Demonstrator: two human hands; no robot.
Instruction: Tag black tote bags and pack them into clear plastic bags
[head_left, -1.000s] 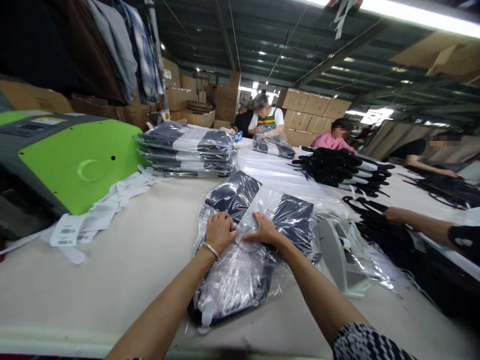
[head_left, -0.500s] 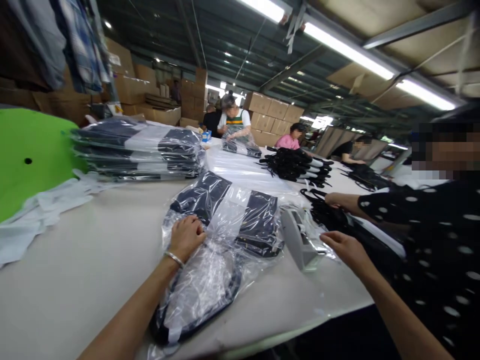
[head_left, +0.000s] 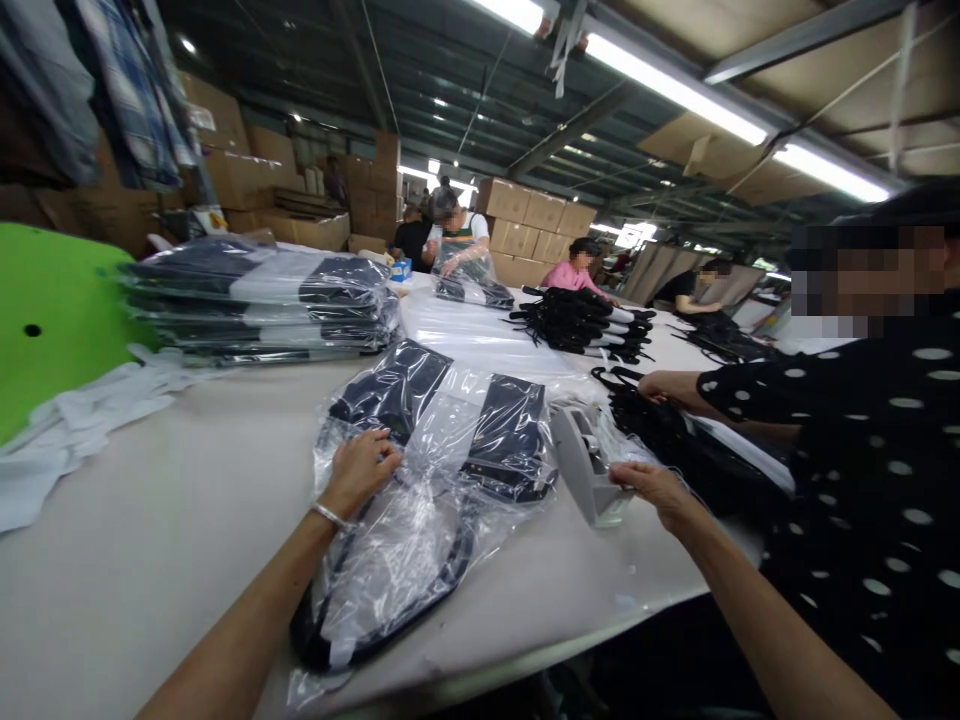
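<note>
**Right hand now at the tape holder**

Head view: The left hand [head_left: 360, 470] lies flat, fingers bent a little, pressing on the clear plastic bag with a dark blue and white folded garment inside [head_left: 435, 470]. The bag lies in the middle of the pale bench [head_left: 150, 540], reaching down to its near edge. The right hand [head_left: 652, 487] touches the grey plastic tape holder [head_left: 581, 465], which stands just beside the bag near the bench's right edge; its fingers curl at the holder's front, but I cannot tell if they grip anything. Half a second ago this hand was in the air a little way from the holder, and a second ago both hands pressed the bag together. The left hand has stayed in its place. A tall stack of bagged garments [head_left: 262, 300] sits toward the far left. A co-worker in a black dotted top [head_left: 877, 450] stands at the right edge, one hand on a pile of black hangers [head_left: 675, 430].
</note>
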